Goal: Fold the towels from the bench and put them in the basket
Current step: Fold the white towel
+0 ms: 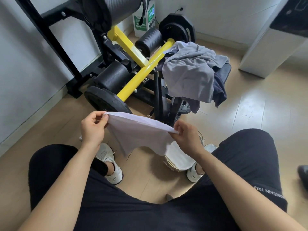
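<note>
Towel (pixel 138 132), white, thin and smooth-looking, is hanging stretched between both hands above the floor (pixel 250 114), in front of the person's knees. Its top edge is running taut and straight, while the lower part is sagging into a loose, uneven flap. Left hand (pixel 93 129) is pinching the left end, with thumb and curled fingers (pixel 100 117) clamped on the cloth. Right hand (pixel 186 137) is gripping the right end, its fingers (pixel 179 126) curled tight with the fabric bunched between them. Basket (pixel 169 162), with a pale woven rim, is sitting on the floor just under the right hand, mostly hidden by the towel and forearm. A white folded cloth (pixel 180 157) is lying in it. Bench (pixel 224 70), with a black ribbed pad, is standing farther ahead and carrying a crumpled grey pile (pixel 190 72) that is soft, creased and draping over the near edge. A darker piece (pixel 220 92) is hanging out beneath the pile. A glossy yellow tube frame (pixel 143 75), black textured rollers (pixel 113 75) and a round black plate (pixel 103 100) are sitting left of the bench. The floor is shiny light wood plank.
</note>
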Tool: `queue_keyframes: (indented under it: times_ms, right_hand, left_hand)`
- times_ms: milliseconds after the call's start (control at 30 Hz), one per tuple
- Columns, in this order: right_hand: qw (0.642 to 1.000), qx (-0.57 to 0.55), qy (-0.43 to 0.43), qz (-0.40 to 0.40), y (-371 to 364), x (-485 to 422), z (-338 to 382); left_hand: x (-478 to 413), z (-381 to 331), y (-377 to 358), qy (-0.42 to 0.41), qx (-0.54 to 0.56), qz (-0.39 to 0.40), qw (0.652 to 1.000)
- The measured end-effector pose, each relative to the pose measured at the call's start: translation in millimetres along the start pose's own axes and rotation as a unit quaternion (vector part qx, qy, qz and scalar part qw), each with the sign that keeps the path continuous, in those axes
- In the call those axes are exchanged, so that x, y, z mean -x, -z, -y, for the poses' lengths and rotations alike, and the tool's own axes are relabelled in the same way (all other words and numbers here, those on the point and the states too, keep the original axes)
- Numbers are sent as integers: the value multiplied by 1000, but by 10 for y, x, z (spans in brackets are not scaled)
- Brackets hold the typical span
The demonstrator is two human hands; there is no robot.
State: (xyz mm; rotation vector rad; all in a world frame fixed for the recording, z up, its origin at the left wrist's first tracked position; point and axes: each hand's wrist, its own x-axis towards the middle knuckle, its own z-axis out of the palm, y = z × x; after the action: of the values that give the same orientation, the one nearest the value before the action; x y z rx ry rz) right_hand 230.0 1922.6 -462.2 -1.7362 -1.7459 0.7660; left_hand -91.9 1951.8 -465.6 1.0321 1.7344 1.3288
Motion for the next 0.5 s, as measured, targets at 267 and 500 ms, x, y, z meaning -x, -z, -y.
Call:
queue_keyframes:
  times_ms: [267,500]
  right_hand:
    - [982,136,8,127,118,-72,-149]
    - [995,52,10,80,147,-70,-98]
  left_hand:
    - [-26,5,37,-53,-35,-26,998]
    - [-66,42,106,-29,-33,-36,998]
